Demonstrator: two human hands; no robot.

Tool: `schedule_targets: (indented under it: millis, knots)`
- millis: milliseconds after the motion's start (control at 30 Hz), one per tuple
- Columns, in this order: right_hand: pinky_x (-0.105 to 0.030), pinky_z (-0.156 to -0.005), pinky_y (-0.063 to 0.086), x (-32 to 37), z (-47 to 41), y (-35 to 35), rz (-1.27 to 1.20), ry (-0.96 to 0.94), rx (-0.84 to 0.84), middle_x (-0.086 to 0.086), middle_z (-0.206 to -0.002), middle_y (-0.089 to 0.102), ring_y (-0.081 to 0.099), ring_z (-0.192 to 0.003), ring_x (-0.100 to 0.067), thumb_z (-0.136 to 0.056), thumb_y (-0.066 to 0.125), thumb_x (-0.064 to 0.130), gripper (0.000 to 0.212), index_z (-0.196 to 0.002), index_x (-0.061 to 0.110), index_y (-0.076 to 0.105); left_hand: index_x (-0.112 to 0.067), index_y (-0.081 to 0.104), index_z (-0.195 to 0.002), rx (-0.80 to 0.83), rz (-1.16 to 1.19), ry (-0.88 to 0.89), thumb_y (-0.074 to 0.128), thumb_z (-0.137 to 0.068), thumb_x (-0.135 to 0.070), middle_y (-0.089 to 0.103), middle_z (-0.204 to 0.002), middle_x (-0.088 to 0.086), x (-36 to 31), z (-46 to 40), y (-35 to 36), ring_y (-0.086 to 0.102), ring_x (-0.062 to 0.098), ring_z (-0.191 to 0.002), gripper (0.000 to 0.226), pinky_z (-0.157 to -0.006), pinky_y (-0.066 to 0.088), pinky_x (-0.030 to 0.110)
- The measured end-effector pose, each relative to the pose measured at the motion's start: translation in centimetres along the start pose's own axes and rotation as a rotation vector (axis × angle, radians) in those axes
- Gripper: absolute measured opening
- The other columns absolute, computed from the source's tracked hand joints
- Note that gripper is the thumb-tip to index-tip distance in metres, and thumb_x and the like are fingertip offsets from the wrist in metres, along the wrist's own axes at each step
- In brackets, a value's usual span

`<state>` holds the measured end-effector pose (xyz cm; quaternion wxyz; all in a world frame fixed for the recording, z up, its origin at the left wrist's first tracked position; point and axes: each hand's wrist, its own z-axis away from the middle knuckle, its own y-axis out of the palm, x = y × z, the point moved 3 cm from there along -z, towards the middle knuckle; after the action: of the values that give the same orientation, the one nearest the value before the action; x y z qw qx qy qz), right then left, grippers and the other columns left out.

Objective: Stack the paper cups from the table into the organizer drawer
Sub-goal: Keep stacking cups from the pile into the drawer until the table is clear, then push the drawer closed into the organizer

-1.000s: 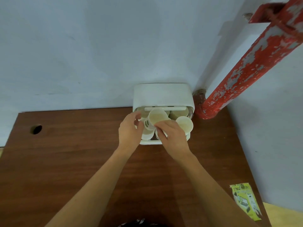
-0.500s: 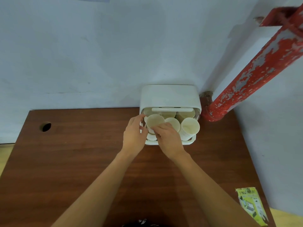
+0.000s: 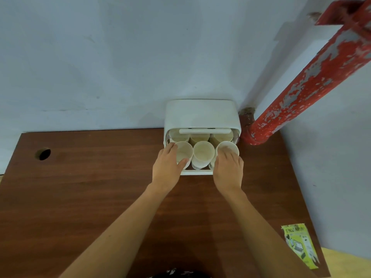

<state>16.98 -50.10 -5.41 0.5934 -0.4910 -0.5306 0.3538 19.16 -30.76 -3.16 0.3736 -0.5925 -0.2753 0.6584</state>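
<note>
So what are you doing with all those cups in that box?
A person is putting paper cups into a white organizer drawer that is pulled open on a brown table. The left hand holds the left front cup and the right hand rests on the right front cup. A middle cup stands between them, with more cups behind.

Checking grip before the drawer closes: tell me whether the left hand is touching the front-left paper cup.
Touching. The head view shows the left hand wrapped around the front-left paper cup, thumb pressed on its near wall.
</note>
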Motion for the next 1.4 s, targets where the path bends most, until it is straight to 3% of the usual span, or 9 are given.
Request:
schedule_targets:
  millis: [267,400,500,667,867,1067,1200,1300,1400]
  knots:
    - [-0.039,-0.1,0.04,0.1,-0.1,0.0,0.039,-0.062,-0.034,-0.002,-0.113,0.066,0.058,-0.109,-0.024,-0.089,0.056,0.011,0.029,-0.117,0.013,0.061,-0.023,0.035,-0.144,-0.023,-0.123,-0.031,0.056,-0.091,-0.05,0.045,-0.144,-0.006,0.7,-0.4,0.7,0.038,0.02,-0.131,0.063,-0.087,0.048,0.039]
    - [-0.038,-0.087,0.044,0.1,-0.4,-1.2,-0.137,-0.01,-0.148,0.0,-0.105,0.065,0.056,-0.103,-0.023,-0.094,0.05,0.017,0.015,-0.103,0.016,0.062,-0.021,0.04,-0.138,-0.019,-0.133,-0.062,0.062,-0.087,-0.046,0.045,-0.139,-0.001,0.4,-1.1,0.3,0.04,0.023,-0.125,0.061,-0.085,0.048,0.038]
    - [-0.039,-0.09,0.042,0.7,-2.0,-2.9,-0.239,-0.01,-0.227,0.001,-0.11,0.062,0.049,-0.111,-0.022,-0.089,0.054,0.01,0.024,-0.11,0.019,0.062,-0.02,0.041,-0.133,-0.128,-0.058,-0.053,0.067,-0.082,-0.035,0.043,-0.133,0.0,-0.2,-1.7,-0.9,0.041,0.022,-0.119,0.059,-0.077,0.049,0.033]
    - [-0.051,-0.107,0.028,1.5,-6.5,-3.6,-0.132,0.02,-0.004,0.001,-0.147,0.037,0.024,-0.139,-0.026,-0.083,0.06,0.011,0.06,-0.139,0.026,0.045,-0.025,0.034,-0.141,-0.118,-0.055,0.058,0.072,-0.077,-0.027,0.027,-0.147,0.001,-1.0,-4.4,-1.6,0.028,0.029,-0.13,0.075,-0.094,0.046,0.04]
    - [-0.051,-0.095,0.045,0.7,-7.5,-4.3,-0.173,0.004,0.047,-0.001,-0.131,0.046,0.034,-0.125,-0.028,-0.084,0.058,0.001,0.044,-0.124,0.021,0.057,-0.028,0.042,-0.135,-0.062,-0.104,0.115,0.074,-0.069,-0.024,0.029,-0.141,-0.001,-1.3,-4.7,-1.8,0.028,0.028,-0.126,0.073,-0.094,0.044,0.044]
    - [-0.04,-0.098,0.04,-0.3,-5.2,-4.4,-0.32,0.031,0.031,0.002,-0.131,0.045,0.038,-0.117,-0.022,-0.081,0.059,0.01,0.05,-0.128,0.026,0.052,-0.024,0.033,-0.138,-0.088,-0.053,0.106,0.079,-0.066,-0.039,0.026,-0.146,0.002,-0.7,-2.0,-0.4,0.025,0.025,-0.132,0.087,-0.099,0.038,0.041]
    - [-0.034,-0.088,0.043,-1.9,-1.6,-4.3,-0.51,0.313,-0.225,0.004,-0.119,0.049,0.044,-0.11,-0.016,-0.08,0.063,0.016,0.041,-0.119,0.018,0.051,-0.016,0.034,-0.136,-0.211,0.206,-0.142,0.077,-0.073,-0.032,0.037,-0.136,0.004,0.3,-0.3,-0.2,0.042,0.021,-0.117,0.078,-0.093,0.041,0.032]
    - [-0.041,-0.088,0.048,-3.0,0.0,-2.0,-0.607,0.551,-0.049,0.002,-0.12,0.05,0.051,-0.11,-0.022,-0.08,0.067,0.024,0.048,-0.123,0.017,0.047,-0.012,0.036,-0.133,0.045,0.569,-0.576,0.071,-0.08,-0.035,0.05,-0.123,0.005,1.6,0.0,1.3,0.061,0.022,-0.095,0.068,-0.09,0.053,0.041]
    - [-0.042,-0.093,0.051,-3.1,-0.3,-0.8,-0.798,0.667,0.113,0.004,-0.129,0.049,0.053,-0.114,-0.021,-0.08,0.07,0.037,0.071,-0.14,0.025,0.036,-0.013,0.039,-0.137,0.163,0.934,-0.79,0.064,-0.089,-0.032,0.055,-0.12,0.009,1.7,-0.1,2.5,0.069,0.021,-0.08,0.057,-0.093,0.054,0.039]
